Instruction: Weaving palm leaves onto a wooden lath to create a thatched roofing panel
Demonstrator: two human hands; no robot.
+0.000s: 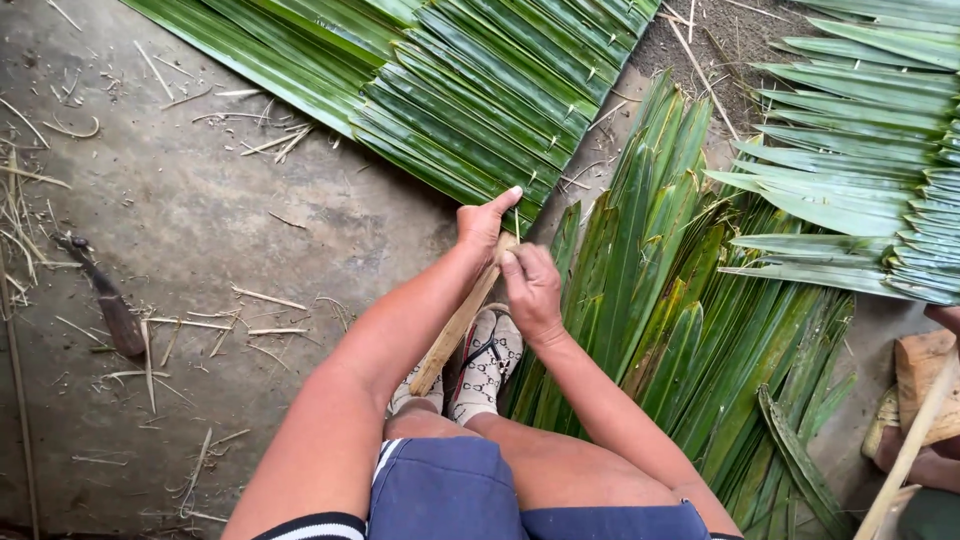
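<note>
My left hand (484,222) grips the top end of a long tan wooden stick (450,335), thumb stretched up towards a stitched panel of green palm leaves (480,80). My right hand (533,290) closes on the same stick just below, fingers pinched at its top. The stick slants down to the left across my knees and feet in patterned socks and sandals (478,365). A thin sliver pokes up between the hands.
Loose long green leaves (680,300) lie in a pile to my right, another stitched leaf panel (880,160) beyond. A dark-handled knife (110,300) lies on the concrete floor at left among dry slivers. Another person's foot (925,400) and a stick show at the right edge.
</note>
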